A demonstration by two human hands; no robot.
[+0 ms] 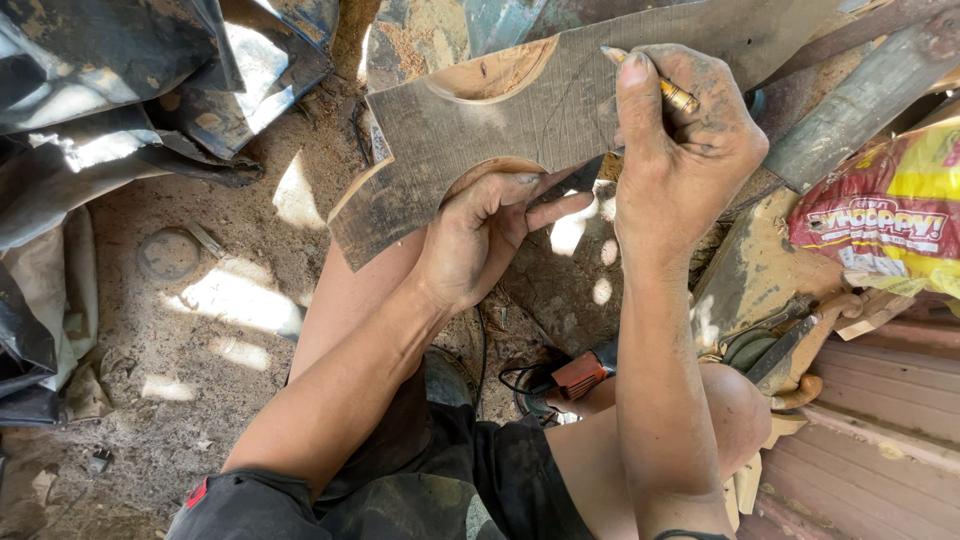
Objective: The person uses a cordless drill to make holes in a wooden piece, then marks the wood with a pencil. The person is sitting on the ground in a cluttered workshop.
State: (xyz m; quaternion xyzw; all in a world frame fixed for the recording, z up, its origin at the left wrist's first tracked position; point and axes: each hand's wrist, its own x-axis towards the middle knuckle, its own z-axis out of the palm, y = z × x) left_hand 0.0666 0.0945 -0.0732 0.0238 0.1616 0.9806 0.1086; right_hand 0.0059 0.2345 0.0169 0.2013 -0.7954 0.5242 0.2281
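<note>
1. My left hand (480, 235) is under the near edge of the wooden board (520, 120), fingers curled up into the lower curved cut-out and closed on the wood to steady it. The board lies tilted across my lap, its left end hanging out over the dirt floor (200, 330).

2. My right hand (680, 150) is closed around a pencil (670, 92), thumb pressed along it, the tip set down on the board's face near the top edge.

3. Done so far, judging by the piece itself: two rounded notches are already cut, one in the far edge and one in the near edge, leaving a narrow waist between them. Sawdust is thick on the ground around my knees.

4. In hand now is the marking-out. I think there are faint pencil lines running across the face beside my right hand, but the grain and dirt make them hard to tell.

5. Left, as I judge it: the right part of the board looks uncut, so any shaping there has not begun.

6. A power tool with an orange body (578, 375) lies by my knee, untouched, its black cord looped beside it. A red and yellow bag (885, 215) sits to my right.
</note>
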